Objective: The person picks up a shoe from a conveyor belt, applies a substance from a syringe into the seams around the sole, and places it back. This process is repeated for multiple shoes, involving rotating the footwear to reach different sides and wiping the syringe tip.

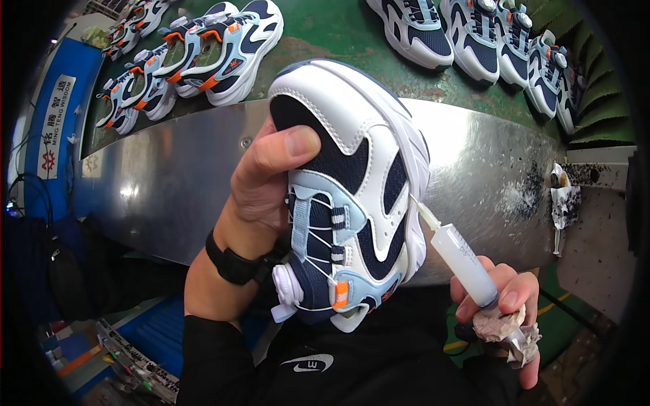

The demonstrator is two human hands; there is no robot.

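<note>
A white and navy sneaker (pixel 352 135) with light blue straps, thin white laces and a dial is held up in my left hand (pixel 264 169). My thumb presses on the dark mesh near its toe, and the other fingers are hidden behind the shoe. Between the fingers of my right hand (pixel 504 291) is a syringe (pixel 464 260) filled with a whitish substance. Its narrow nozzle touches, or almost touches, the seam between the upper and the thick white sole. Crumpled, pinkish-white wrapping (pixel 501 325) surrounds the plunger end by my fingers.
Beyond a bent-looking metal ledge (pixel 162 189), similar sneakers (pixel 237 54) stand on a green surface at the left. More sneakers (pixel 474 40) line up at the right, beside green flaps (pixel 596 88). A stained, wrapped tool (pixel 564 203) lies on the right. A blue machine panel (pixel 57 122) stands far left.
</note>
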